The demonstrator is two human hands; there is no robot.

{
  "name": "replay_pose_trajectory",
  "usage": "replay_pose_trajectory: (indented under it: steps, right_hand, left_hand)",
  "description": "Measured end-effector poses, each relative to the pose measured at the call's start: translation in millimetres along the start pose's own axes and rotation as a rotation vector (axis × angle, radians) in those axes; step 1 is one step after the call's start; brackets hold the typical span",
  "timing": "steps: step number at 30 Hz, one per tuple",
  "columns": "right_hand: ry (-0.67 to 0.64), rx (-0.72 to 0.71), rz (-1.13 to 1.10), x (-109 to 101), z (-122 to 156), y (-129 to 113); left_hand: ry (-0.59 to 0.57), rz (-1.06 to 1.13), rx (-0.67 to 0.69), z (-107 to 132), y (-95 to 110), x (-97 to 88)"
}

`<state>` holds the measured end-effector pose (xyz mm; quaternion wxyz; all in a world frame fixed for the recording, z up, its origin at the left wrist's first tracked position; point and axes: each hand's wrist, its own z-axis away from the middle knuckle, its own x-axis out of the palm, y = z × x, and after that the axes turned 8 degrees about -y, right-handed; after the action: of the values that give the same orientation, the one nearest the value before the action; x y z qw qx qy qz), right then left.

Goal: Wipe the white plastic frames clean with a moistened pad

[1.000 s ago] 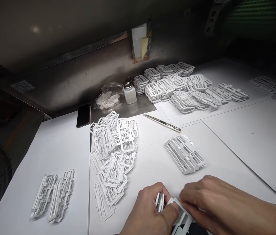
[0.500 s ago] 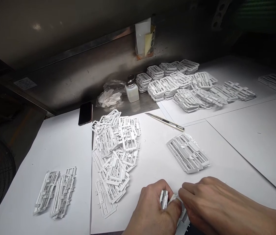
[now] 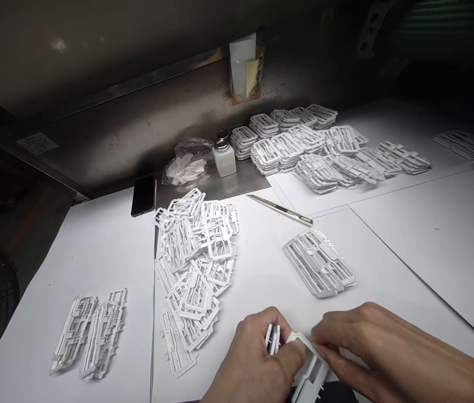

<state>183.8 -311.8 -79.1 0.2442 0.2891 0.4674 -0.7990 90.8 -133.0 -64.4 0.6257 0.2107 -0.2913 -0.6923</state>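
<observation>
At the bottom centre my left hand (image 3: 258, 358) is closed around a white plastic frame (image 3: 313, 376), the thumb pressing on its upper end. Slim white pieces (image 3: 272, 339) also stick out between the thumb and index finger of that hand. From the right, my right hand (image 3: 358, 344) pinches the same frame's right edge with bent fingers. Just beyond the hands lies a neat stack of white frames (image 3: 320, 263). To the left is a loose heap of similar frames (image 3: 195, 263), several overlapping at odd angles.
A craft knife (image 3: 279, 210) lies behind the near stack. Several stacks of frames (image 3: 287, 148) stand at the back. A pump bottle (image 3: 224, 157), a plastic bag (image 3: 185, 168) and a phone (image 3: 143, 196) are at back left. Two small stacks (image 3: 103, 336) lie at far left.
My right hand has opened slightly away from my left, and more of the frame's upper end shows between them. The view has shifted a little.
</observation>
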Motion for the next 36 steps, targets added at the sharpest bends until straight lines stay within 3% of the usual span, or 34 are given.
replay_pose_trajectory:
  steps: [3,12,19,24,26,31,36]
  right_hand:
    - [-0.177,0.093,-0.066,-4,-2,-2]
    - [-0.220,0.006,-0.011,-5,-3,5]
    - [-0.094,-0.106,0.186,0,0,-1]
    - [0.119,-0.213,0.531,5,-6,-15]
    - [0.159,-0.227,0.571,7,-9,-16]
    - [0.046,-0.196,0.414,5,-13,-11]
    - [-0.043,-0.075,0.195,-4,-6,-8]
  left_hand:
    - [0.005,-0.032,0.003,-1,-2,1.2]
    - [0.041,-0.084,-0.012,-4,-10,4.1]
    - [0.072,-0.059,0.000,-2,-7,6.5]
    - [0.119,-0.036,0.071,-4,-9,8.9]
    - [0.118,-0.036,0.070,-4,-9,8.8]
    - [0.087,-0.034,0.024,-2,-6,5.0]
    - [0.012,0.054,0.013,0,-3,0.5]
